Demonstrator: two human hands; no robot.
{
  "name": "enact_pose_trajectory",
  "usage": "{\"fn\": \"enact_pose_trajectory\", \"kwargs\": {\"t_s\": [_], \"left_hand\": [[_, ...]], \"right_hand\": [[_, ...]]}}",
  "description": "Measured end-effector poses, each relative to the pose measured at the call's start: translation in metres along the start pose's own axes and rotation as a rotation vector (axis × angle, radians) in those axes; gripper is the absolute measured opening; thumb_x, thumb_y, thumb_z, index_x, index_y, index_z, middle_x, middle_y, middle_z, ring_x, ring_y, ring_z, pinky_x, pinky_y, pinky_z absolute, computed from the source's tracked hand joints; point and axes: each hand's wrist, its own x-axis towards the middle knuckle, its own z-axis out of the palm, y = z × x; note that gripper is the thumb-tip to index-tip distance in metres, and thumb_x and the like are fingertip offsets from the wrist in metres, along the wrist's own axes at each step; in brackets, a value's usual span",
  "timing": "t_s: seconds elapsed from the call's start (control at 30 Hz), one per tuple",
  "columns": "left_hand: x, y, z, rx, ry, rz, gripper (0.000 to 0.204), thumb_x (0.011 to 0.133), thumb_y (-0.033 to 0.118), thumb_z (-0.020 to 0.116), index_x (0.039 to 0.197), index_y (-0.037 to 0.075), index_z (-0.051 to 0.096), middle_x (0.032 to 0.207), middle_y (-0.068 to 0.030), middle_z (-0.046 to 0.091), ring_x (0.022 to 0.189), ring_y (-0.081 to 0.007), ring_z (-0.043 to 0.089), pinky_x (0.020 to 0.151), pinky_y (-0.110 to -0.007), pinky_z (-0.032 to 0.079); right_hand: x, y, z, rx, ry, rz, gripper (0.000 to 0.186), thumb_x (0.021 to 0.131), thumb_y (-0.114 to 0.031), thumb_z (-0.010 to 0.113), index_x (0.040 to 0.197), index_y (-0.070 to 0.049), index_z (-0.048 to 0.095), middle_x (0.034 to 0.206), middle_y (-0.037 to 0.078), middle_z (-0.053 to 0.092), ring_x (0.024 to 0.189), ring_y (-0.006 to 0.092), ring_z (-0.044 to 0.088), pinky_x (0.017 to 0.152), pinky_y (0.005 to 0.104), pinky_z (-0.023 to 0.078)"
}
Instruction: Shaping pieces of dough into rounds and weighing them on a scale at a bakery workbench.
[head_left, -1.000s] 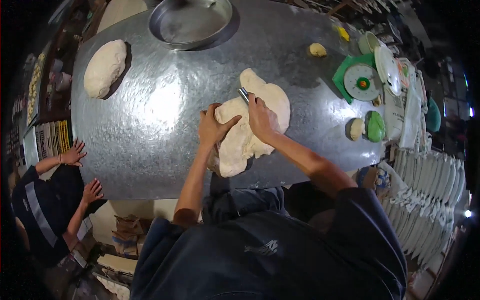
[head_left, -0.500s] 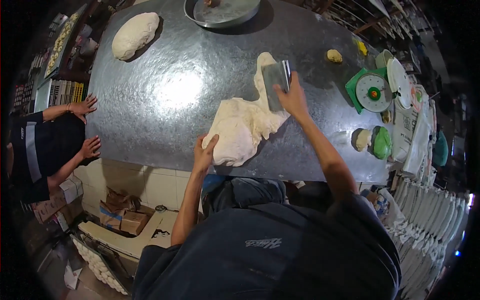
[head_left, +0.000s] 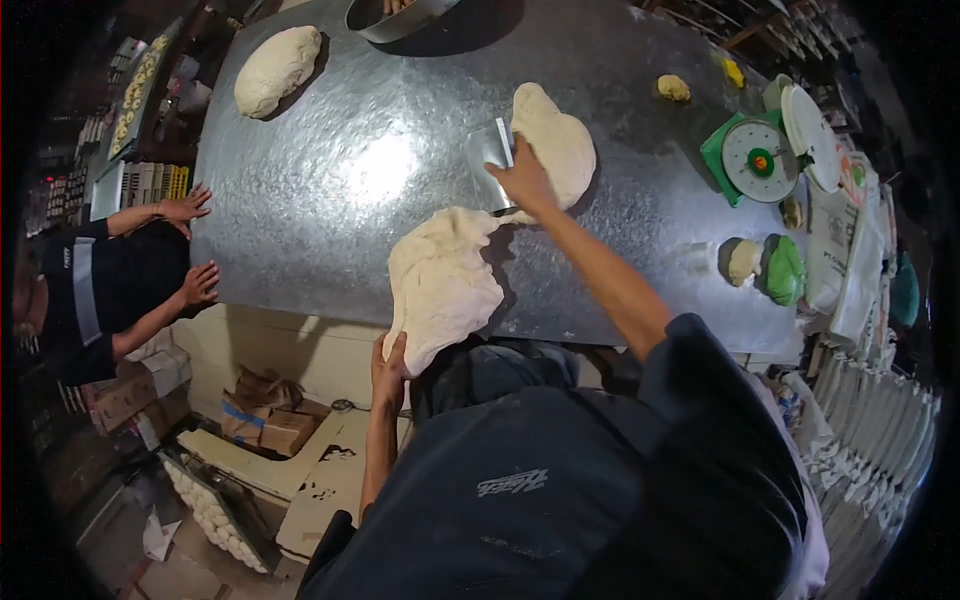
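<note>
My left hand [head_left: 388, 372] grips the lower tip of a large pale piece of dough [head_left: 440, 280] at the table's near edge, thumb pressed against it. My right hand [head_left: 525, 178] is closed on a metal dough scraper [head_left: 488, 165], its blade down by the table. Right of the scraper lies a second, smooth rounded piece of dough [head_left: 562, 150], partly behind my hand. A thin strand [head_left: 515, 217] joins the two pieces just below the scraper.
On the metal table [head_left: 290, 200] lie another dough lump [head_left: 278, 72] and a round pan [head_left: 425, 22] with a person's hand in it. A green dial scale [head_left: 752, 160], small dough piece [head_left: 744, 261] and green bag [head_left: 786, 270] stand right. Another person's hands [head_left: 190, 250] rest on the left edge.
The scraper has moved left across the dough, which has narrowed from a broad joined mass to a thin strand. My left hand has drawn the near piece toward me.
</note>
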Motion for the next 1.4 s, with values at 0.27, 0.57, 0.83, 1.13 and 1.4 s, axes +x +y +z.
{"fn": "enact_pose_trajectory", "kwargs": {"t_s": [0.27,0.57,0.83,1.13,1.4], "left_hand": [[0.042,-0.003,-0.012,0.418,0.103,0.317,0.065,0.085,0.044,0.068,0.127,-0.001,0.047,0.121,-0.0194,0.052,0.114,-0.0274,0.049,0.094,-0.036,0.042],[0.058,0.006,-0.01,0.197,-0.108,0.128,0.077,0.082,0.037,0.074,0.137,-0.002,0.038,0.122,-0.0172,0.054,0.113,-0.0222,0.051,0.096,-0.032,0.04],[0.107,0.011,-0.036,0.012,-0.304,-0.128,0.065,0.096,0.045,0.048,0.142,0.001,0.035,0.139,-0.0126,0.046,0.123,-0.0258,0.048,0.103,-0.036,0.039],[0.035,0.111,0.162,0.1,-0.761,0.236,0.063,0.091,0.044,0.049,0.139,0.003,0.039,0.133,-0.0143,0.051,0.119,-0.0277,0.052,0.098,-0.04,0.045],[-0.059,0.174,0.557,0.017,-1.413,0.368,0.057,0.092,0.041,0.054,0.13,-0.001,0.049,0.119,-0.0122,0.061,0.106,-0.023,0.061,0.091,-0.035,0.049]], "right_hand": [[-0.056,0.026,-0.069,-0.363,-0.129,-0.276,0.041,0.083,-0.012,0.057,0.121,-0.003,0.042,0.089,0.022,0.063,0.078,0.0431,0.063,0.067,0.0496,0.05],[-0.078,0.048,0.013,-0.383,-0.043,-0.295,0.041,0.086,-0.008,0.055,0.122,-0.005,0.037,0.081,0.022,0.062,0.072,0.0442,0.062,0.061,0.0544,0.048],[-0.139,0.027,0.122,0.332,-0.267,0.14,0.056,0.082,-0.018,0.065,0.13,-0.005,0.042,0.101,0.024,0.062,0.093,0.0363,0.062,0.08,0.0428,0.047],[-0.127,0.056,-0.096,1.036,0.039,0.024,0.062,0.083,-0.001,0.062,0.14,-0.001,0.036,0.128,0.008,0.054,0.118,0.0148,0.047,0.1,0.0312,0.039],[-0.077,0.153,-0.455,0.398,0.759,0.102,0.063,0.068,-0.018,0.078,0.118,0.006,0.048,0.105,0.015,0.063,0.093,0.0216,0.059,0.083,0.0367,0.048]]}}
